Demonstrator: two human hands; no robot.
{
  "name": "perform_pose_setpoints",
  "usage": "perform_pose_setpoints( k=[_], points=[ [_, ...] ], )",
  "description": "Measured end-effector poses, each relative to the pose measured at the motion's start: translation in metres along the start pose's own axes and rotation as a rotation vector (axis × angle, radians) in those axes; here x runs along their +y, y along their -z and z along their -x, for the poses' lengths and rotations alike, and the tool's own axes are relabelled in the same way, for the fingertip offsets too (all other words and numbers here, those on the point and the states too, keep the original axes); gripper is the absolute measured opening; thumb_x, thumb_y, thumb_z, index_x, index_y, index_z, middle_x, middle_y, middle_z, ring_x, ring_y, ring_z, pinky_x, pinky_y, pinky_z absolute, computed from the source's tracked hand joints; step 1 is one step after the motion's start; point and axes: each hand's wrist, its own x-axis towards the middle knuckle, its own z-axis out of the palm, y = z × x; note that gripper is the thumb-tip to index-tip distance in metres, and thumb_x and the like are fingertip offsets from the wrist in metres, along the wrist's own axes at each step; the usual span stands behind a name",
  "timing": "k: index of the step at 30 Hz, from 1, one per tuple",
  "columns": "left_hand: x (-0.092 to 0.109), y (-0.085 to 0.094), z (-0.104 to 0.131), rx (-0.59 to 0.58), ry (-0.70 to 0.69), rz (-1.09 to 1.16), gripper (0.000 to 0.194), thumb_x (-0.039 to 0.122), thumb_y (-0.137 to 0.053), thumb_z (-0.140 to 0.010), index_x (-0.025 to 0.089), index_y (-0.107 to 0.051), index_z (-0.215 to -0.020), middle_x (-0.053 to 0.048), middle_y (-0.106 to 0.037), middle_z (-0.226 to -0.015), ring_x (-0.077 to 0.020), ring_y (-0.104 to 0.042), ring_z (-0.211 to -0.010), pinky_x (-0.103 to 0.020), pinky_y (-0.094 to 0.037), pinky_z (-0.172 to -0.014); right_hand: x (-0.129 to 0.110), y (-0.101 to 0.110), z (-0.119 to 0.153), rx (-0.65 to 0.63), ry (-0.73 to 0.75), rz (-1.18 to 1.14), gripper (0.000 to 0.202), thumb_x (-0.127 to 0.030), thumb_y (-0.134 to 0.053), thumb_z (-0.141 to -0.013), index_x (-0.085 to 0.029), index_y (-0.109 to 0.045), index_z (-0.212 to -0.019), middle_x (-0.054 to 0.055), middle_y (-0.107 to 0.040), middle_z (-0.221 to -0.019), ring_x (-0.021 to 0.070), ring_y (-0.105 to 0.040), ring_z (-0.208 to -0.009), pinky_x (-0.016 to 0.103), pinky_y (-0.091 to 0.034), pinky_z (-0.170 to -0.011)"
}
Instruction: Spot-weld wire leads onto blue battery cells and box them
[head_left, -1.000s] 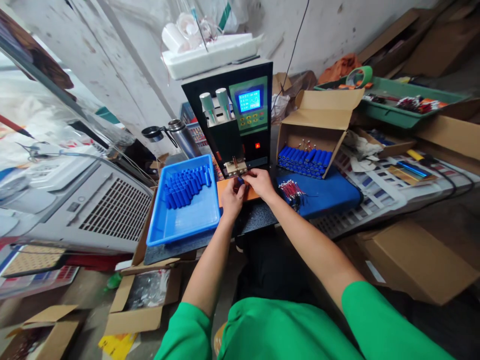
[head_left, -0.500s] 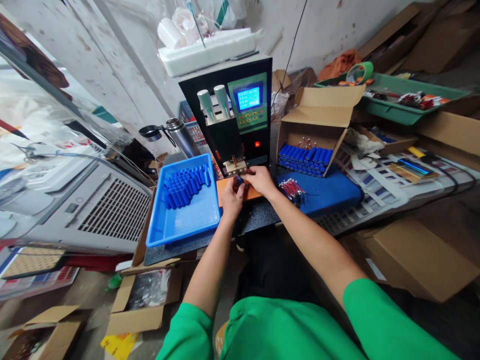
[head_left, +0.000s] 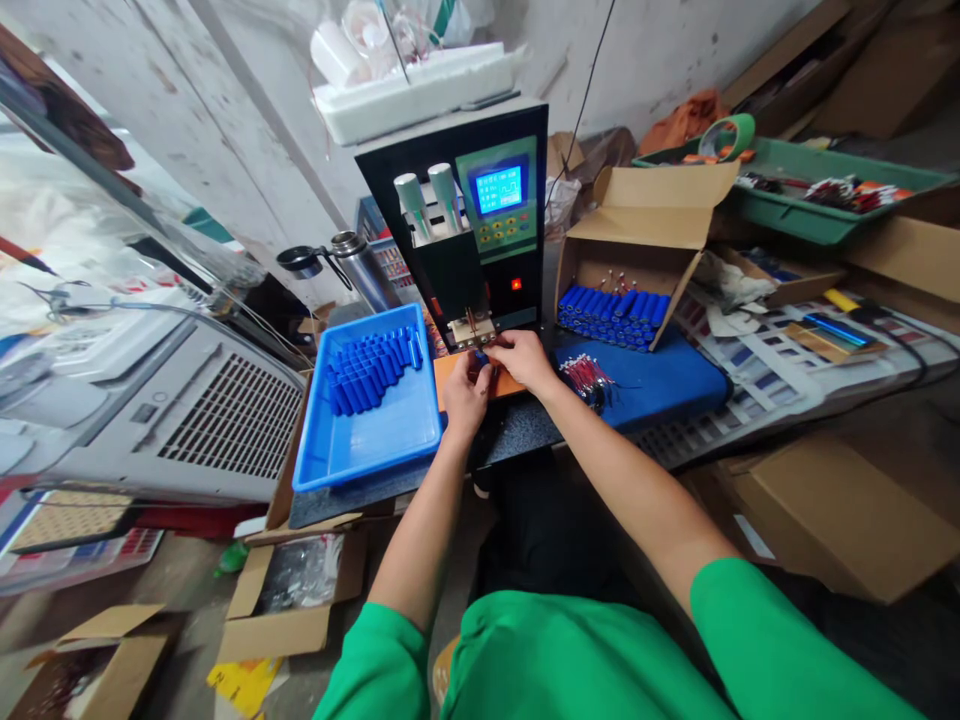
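Observation:
My left hand [head_left: 465, 393] is closed round a blue cylindrical battery cell [head_left: 481, 357], mostly hidden by the fingers, just under the electrode tips [head_left: 472, 322] of a black spot welder [head_left: 450, 280]. Against the same spot my right hand [head_left: 523, 360] pinches with thumb and forefinger; what lies between them is too small to make out. Both hands rest over an orange plate [head_left: 450, 372] at the welder's foot. To the left, a blue tray [head_left: 360, 455] holds many blue cells [head_left: 367, 375]. Right of the hands lies a bundle of red and white wire leads [head_left: 587, 378].
A cardboard box [head_left: 637, 230] of stacked blue cells stands right, on a blue mat [head_left: 675, 375]. Behind the tray are a steel flask [head_left: 364, 270] and its black cup [head_left: 298, 260]. A green tray [head_left: 825, 225] lies far right. White foam [head_left: 420, 95] tops the welder.
Both hands stay at the electrodes in nearly the same grip. The view has shifted slightly, and the welder's lit display reads a little differently.

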Motion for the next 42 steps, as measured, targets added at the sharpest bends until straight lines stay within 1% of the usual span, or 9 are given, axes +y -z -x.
perform_pose_setpoints(
  k=[7,15,20,25,28,31,34,39,42],
  points=[
    [0.002,0.0,0.001,0.008,-0.005,-0.004,0.029,0.03,-0.065,-0.088,0.022,-0.065,-0.116,-0.002,-0.071,-0.088,-0.0146,-0.063,-0.071,-0.026,-0.05,-0.071,0.002,-0.001,0.001,-0.004,-0.007,-0.018,0.018,-0.031,-0.069,-0.075,-0.014,-0.074,-0.074,0.006,-0.074,-0.076,0.0194,-0.065,-0.074,0.027,-0.045,-0.065],
    [0.002,0.0,0.001,0.014,0.002,-0.013,0.028,0.03,-0.065,-0.088,0.023,-0.066,-0.115,-0.001,-0.069,-0.083,-0.015,-0.062,-0.07,-0.027,-0.049,-0.07,0.003,-0.001,0.001,-0.024,-0.026,-0.071,0.021,-0.034,-0.069,-0.074,-0.014,-0.073,-0.077,0.006,-0.075,-0.08,0.0204,-0.066,-0.078,0.029,-0.048,-0.071],
    [0.003,0.0,0.0,0.016,0.003,-0.005,0.024,0.03,-0.065,-0.087,0.022,-0.066,-0.11,-0.001,-0.068,-0.082,-0.015,-0.062,-0.071,-0.027,-0.05,-0.071,0.003,-0.003,0.003,-0.022,-0.04,-0.146,0.022,-0.037,-0.07,-0.071,-0.015,-0.07,-0.073,0.005,-0.072,-0.076,0.0184,-0.063,-0.073,0.027,-0.047,-0.066],
    [0.007,0.002,0.0,0.01,-0.006,-0.014,0.018,0.03,-0.064,-0.088,0.021,-0.065,-0.104,0.0,-0.066,-0.08,-0.0148,-0.062,-0.07,-0.027,-0.049,-0.07,0.006,0.002,0.009,-0.072,-0.08,-0.25,0.034,-0.05,-0.073,-0.071,-0.017,-0.066,-0.069,0.001,-0.063,-0.063,0.0136,-0.056,-0.06,0.025,-0.045,-0.057],
    [0.008,0.003,0.0,0.017,-0.012,-0.047,0.015,0.03,-0.064,-0.087,0.021,-0.064,-0.099,0.0,-0.065,-0.078,-0.0144,-0.06,-0.069,-0.026,-0.049,-0.069,0.013,0.005,0.011,-0.046,-0.114,-0.262,0.045,-0.061,-0.072,-0.073,-0.018,-0.063,-0.067,0.001,-0.061,-0.061,0.0138,-0.057,-0.058,0.026,-0.048,-0.057],
    [0.009,0.004,0.0,0.014,-0.009,-0.047,0.019,0.03,-0.064,-0.086,0.02,-0.065,-0.103,-0.001,-0.067,-0.084,-0.0149,-0.062,-0.072,-0.028,-0.05,-0.072,0.02,0.006,0.01,-0.018,-0.115,-0.265,0.055,-0.072,-0.067,-0.074,-0.018,-0.062,-0.066,0.003,-0.063,-0.063,0.0151,-0.06,-0.058,0.027,-0.051,-0.058],
    [0.01,0.005,-0.002,-0.004,0.001,-0.011,0.024,0.029,-0.065,-0.085,0.019,-0.065,-0.107,-0.003,-0.07,-0.089,-0.0162,-0.065,-0.076,-0.03,-0.054,-0.077,0.024,0.006,0.008,-0.016,-0.094,-0.298,0.061,-0.078,-0.066,-0.071,-0.018,-0.063,-0.069,0.003,-0.065,-0.066,0.0167,-0.063,-0.06,0.029,-0.053,-0.059],
    [0.006,0.01,-0.001,-0.061,0.003,0.119,0.038,0.019,-0.065,-0.079,0.02,-0.061,-0.117,-0.008,-0.073,-0.111,-0.0203,-0.071,-0.097,-0.036,-0.059,-0.088,0.024,0.006,0.009,-0.008,-0.047,-0.296,0.061,-0.079,-0.063,-0.074,-0.018,-0.062,-0.069,0.002,-0.064,-0.064,0.0173,-0.063,-0.061,0.029,-0.053,-0.06],
    [0.002,0.019,0.01,-0.039,0.006,0.068,0.043,0.017,-0.062,-0.079,0.02,-0.06,-0.122,-0.011,-0.07,-0.123,-0.0219,-0.071,-0.104,-0.039,-0.059,-0.092,0.024,0.006,0.01,-0.006,-0.036,-0.279,0.06,-0.078,-0.062,-0.076,-0.019,-0.061,-0.068,0.002,-0.064,-0.064,0.0169,-0.062,-0.06,0.028,-0.052,-0.059]
  ],
)
